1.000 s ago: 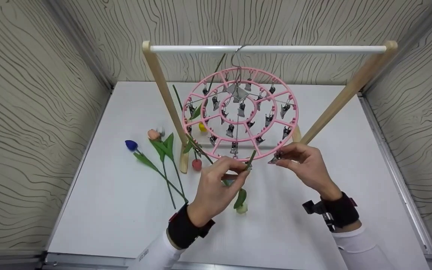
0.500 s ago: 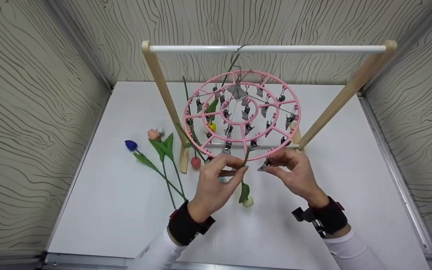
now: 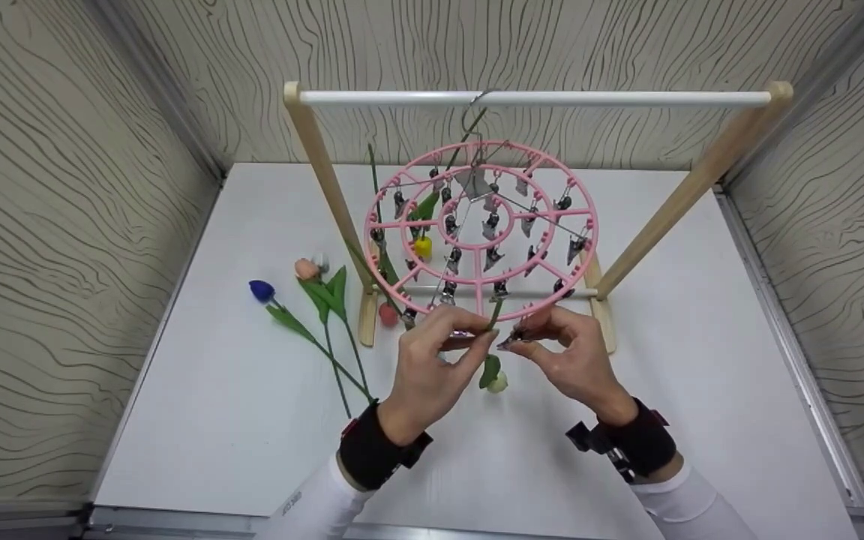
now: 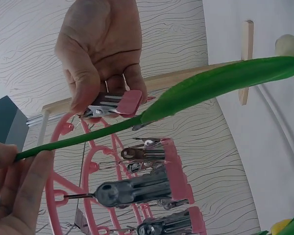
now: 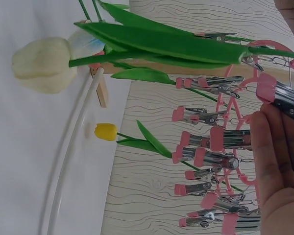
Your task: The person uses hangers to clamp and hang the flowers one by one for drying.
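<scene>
My left hand [image 3: 432,371] pinches the green stem of a white artificial tulip [image 3: 497,382] near its end; the bloom hangs downward. Close to its right, my right hand [image 3: 578,364] holds a metal clip [image 4: 115,104] with pink tips between thumb and fingers. In the left wrist view this clip lies just beside the stem. It belongs to a pink round clip hanger [image 3: 567,216], whose front edge is right above both hands. A yellow tulip [image 5: 106,131] and a red tulip [image 3: 388,315] hang bloom-down at the hanger's left side.
A wooden stand [image 3: 327,180] with a white bar [image 3: 589,98] carries the hanger by its hook. On the white table [image 3: 199,435], left of the stand, lie a blue tulip [image 3: 261,291], a peach tulip [image 3: 307,269] and a whitish one [image 3: 320,262]. Several other clips [image 4: 132,191] dangle from the hanger.
My right hand has moved left with the clip, closer to the stem in my left hand. The hanger has turned and swung slightly. The left hand has barely moved.
</scene>
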